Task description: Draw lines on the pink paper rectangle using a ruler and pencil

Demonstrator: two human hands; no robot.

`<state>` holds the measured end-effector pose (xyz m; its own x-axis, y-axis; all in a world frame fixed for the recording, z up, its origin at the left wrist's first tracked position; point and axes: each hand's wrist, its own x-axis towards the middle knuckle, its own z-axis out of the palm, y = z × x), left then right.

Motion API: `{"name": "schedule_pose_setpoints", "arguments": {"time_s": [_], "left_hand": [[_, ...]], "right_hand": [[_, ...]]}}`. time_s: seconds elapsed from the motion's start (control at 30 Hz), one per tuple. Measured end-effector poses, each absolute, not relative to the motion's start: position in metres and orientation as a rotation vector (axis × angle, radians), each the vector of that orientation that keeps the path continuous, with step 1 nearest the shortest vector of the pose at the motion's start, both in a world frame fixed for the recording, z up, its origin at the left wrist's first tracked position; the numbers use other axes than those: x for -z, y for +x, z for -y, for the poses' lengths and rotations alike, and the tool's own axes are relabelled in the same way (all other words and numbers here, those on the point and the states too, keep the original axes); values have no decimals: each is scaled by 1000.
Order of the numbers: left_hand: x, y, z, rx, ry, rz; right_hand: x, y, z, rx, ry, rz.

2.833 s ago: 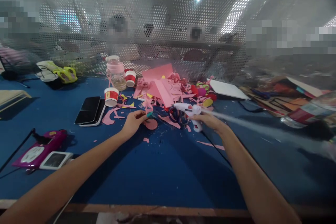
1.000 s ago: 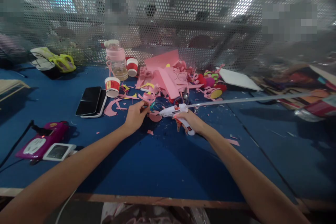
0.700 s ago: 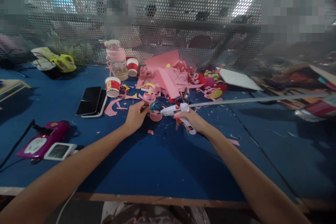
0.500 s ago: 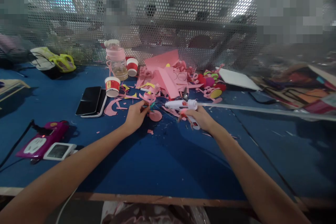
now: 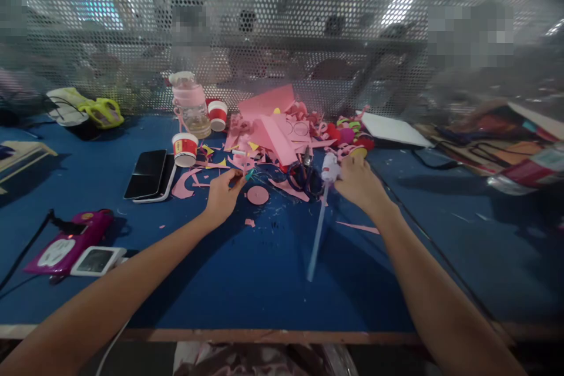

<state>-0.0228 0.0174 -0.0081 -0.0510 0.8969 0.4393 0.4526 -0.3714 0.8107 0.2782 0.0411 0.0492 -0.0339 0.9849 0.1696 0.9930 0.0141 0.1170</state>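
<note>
My left hand pinches a thin pink foam strip, with a small green bit by its fingertips. A round pink disc lies on the blue table just right of those fingers. My right hand is closed around the white glue gun, though its handle is hidden by the hand. From the gun's back a long clear glue stick points toward me. Dark-handled scissors lie left of the gun. Beyond my right fingers is a yellow-faced pink piece.
Pink sheets and scraps are heaped at the back, beside a drinking bottle and paper cups. A phone and a purple device lie left. At right are a white pad and a plastic bottle.
My right hand has moved right and away from me, turning the glue gun so its stick swings from pointing right to pointing toward me. The left hand still pinches the pink strip near the disc.
</note>
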Motion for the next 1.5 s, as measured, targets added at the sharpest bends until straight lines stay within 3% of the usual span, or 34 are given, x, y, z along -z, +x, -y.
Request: {"name": "schedule_pose_setpoints", "arguments": {"time_s": [0.13,0.23,0.4,0.53,0.87,1.23,1.5], "left_hand": [[12,-21,-17,-1393,1867,-1348],[12,-19,-14,-1386,1936,-1273],[9,-15,-8,-1338,2091,-1148],[10,-12,-5,-1265,2220,-1079],[4,-29,-18,-1023,2470,-1317],[18,-28,-13,-331,2620,-1394],[13,-28,-13,-262,2626,-1388]], "right_hand": [[-43,276,-44,350,-2087,2118],[-47,260,-35,317,-1788,2022],[-38,211,-14,-843,-1109,2059],[-25,175,-8,-1035,-1011,1702],[-24,159,-36,-844,-965,1534],[-3,155,-38,-680,-922,1690],[-4,155,-38,-650,-972,1772]]}}
